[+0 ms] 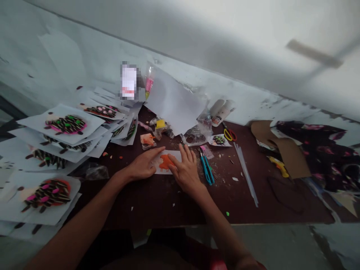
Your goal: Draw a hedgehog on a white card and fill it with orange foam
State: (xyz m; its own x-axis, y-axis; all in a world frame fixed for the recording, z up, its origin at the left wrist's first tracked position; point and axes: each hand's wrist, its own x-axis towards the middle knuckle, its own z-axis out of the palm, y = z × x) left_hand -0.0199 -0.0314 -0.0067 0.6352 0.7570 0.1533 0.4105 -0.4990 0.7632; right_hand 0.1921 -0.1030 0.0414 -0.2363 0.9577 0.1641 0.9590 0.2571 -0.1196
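Note:
A small white card [162, 171] lies flat on the dark brown table [180, 210], in front of my body. On it sits an orange animal-like shape [164, 162]. My left hand [143, 164] rests on the card's left side, fingers stretched out and lying flat. My right hand [186, 167] lies over the card's right side with its fingers spread, the thumb and a finger touching the orange shape's right edge. Neither hand is wrapped round anything. Just behind my left hand is a small packet [148, 140] with orange pieces.
Stacked papers with decorated hedgehogs [66, 123] fill the left. Teal-handled scissors [207, 168], red-and-yellow scissors [230, 135], clear sticks [246, 174] and a yellow glue gun [278, 166] lie right. Behind are a white sheet [174, 101], plastic bags and a phone [129, 80].

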